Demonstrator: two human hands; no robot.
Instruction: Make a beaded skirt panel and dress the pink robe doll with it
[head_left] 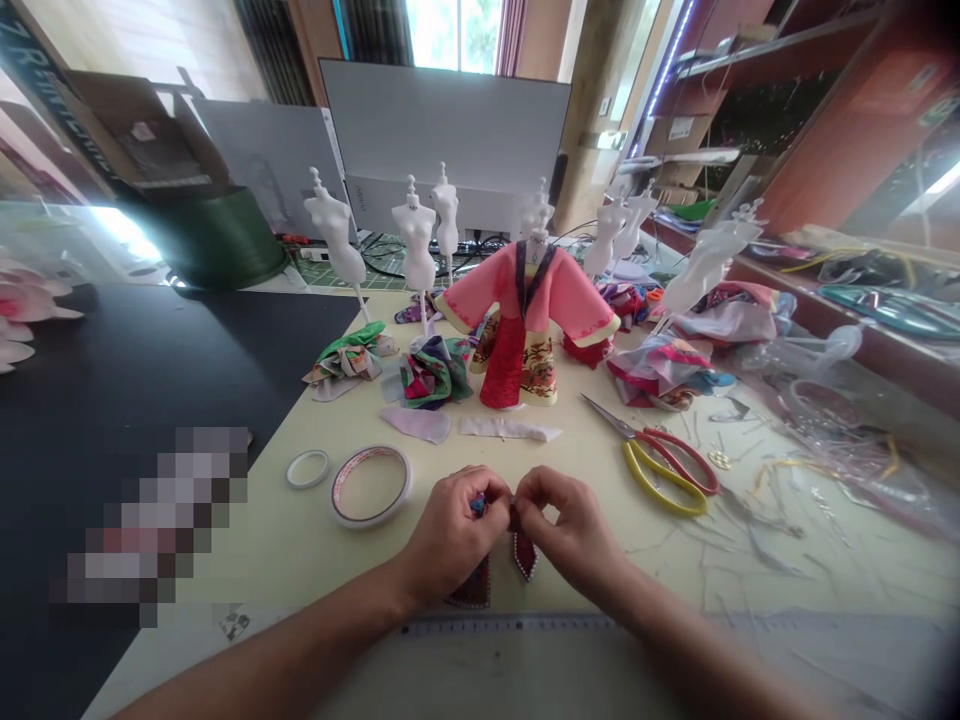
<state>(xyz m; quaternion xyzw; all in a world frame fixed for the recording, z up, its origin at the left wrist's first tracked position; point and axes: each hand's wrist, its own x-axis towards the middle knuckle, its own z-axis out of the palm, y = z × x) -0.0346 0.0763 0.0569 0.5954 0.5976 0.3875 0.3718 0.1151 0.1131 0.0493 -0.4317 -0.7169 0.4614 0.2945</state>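
Observation:
My left hand (452, 535) and my right hand (570, 535) meet knuckle to knuckle over the pale yellow table (315, 560), both closed in a pinch on a small dark red fabric piece (523, 553) with a white beaded edge. Part of it hangs below my fingers, and another dark red bit (472, 592) shows under my left hand. A little blue shows between my left fingers. Behind my hands stands a small mannequin in a pink and red robe (525, 320).
Two tape rolls (370, 485) lie to the left, yellow and red scissors (664, 462) to the right. White mannequins (418, 240), fabric heaps (431, 372), a ruler (525, 626) at the near edge, plastic bags (847, 400) on the right, a dark mat (112, 400) on the left.

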